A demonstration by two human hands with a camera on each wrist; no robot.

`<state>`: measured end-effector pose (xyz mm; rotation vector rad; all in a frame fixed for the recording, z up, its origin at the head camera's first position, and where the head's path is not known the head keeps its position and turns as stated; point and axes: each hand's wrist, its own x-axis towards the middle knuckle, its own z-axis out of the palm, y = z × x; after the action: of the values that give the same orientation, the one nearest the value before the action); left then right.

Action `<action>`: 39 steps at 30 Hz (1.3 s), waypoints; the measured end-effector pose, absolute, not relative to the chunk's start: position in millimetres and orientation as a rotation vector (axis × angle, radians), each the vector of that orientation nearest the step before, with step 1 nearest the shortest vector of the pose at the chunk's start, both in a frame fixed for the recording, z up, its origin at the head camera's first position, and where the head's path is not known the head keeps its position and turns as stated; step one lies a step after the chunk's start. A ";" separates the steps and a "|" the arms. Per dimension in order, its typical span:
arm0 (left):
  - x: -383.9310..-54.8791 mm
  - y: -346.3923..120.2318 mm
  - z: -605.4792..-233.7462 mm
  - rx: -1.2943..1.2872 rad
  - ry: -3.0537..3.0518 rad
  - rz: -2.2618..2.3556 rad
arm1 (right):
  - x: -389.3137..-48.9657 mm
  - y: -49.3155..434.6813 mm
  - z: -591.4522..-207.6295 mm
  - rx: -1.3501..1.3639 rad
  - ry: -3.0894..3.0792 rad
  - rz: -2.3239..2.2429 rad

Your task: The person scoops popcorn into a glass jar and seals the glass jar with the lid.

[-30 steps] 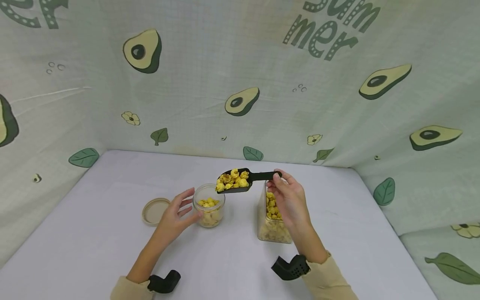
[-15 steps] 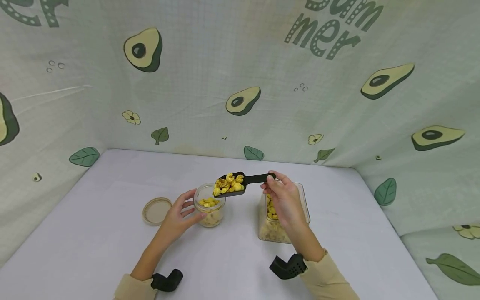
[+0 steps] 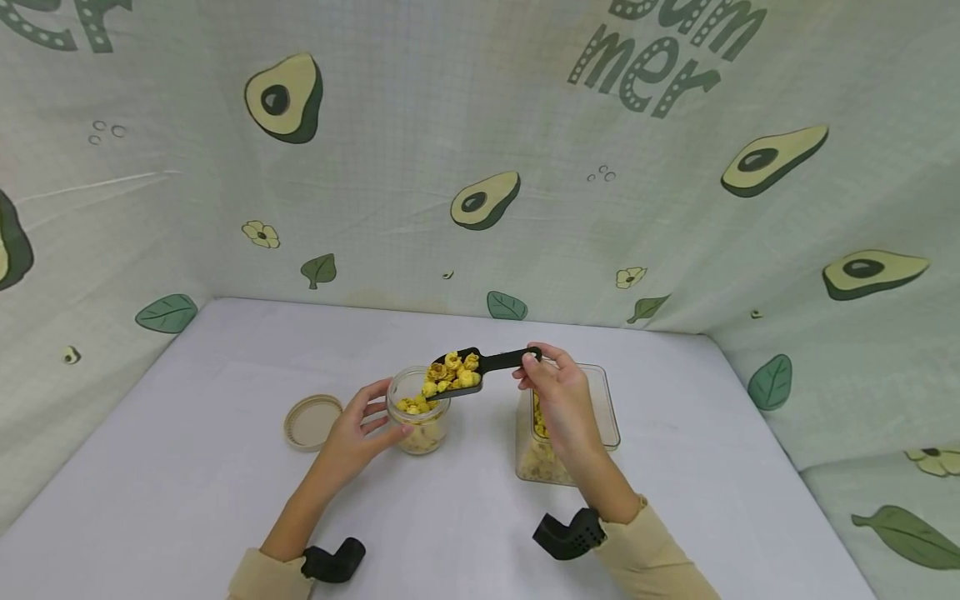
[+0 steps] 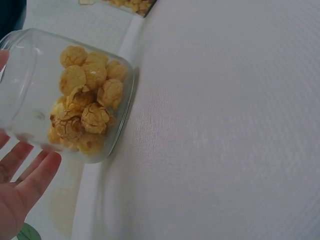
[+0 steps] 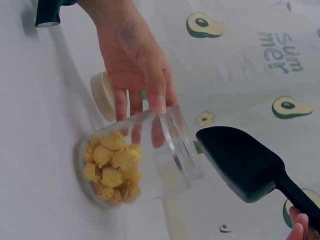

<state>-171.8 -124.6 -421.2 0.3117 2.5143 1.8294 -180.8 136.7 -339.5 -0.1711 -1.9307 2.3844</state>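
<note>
Left of the jar [image 3: 424,437] lies a lid [image 3: 311,423], likely parked aside; my left hand [image 3: 356,435] grips the jar, seemingly steadying it; over its rim extends the scoop [image 3: 495,362] my right hand [image 3: 557,393] pinches near level, probably so popcorn [image 3: 453,372] stays aboard.

Left fingers [image 5: 157,97] grip a clear jar [image 5: 159,170] of popcorn [image 5: 114,165]; right fingers [image 5: 298,229] hold a black scoop [image 5: 243,162] near its rim.
</note>
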 end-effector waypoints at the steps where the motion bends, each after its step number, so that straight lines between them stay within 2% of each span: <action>1: -171.9 -124.7 -421.1 0.311 2.515 1.830 | -181.0 136.1 -339.6 -0.169 -1.934 2.379; 39: -170.5 -124.2 -419.0 0.356 2.493 1.874 | -173.7 116.1 -328.2 0.014 -2.133 2.119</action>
<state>-170.5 -124.2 -419.0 0.3555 2.4927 1.8741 -173.7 116.1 -328.2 0.0143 -2.1334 2.1186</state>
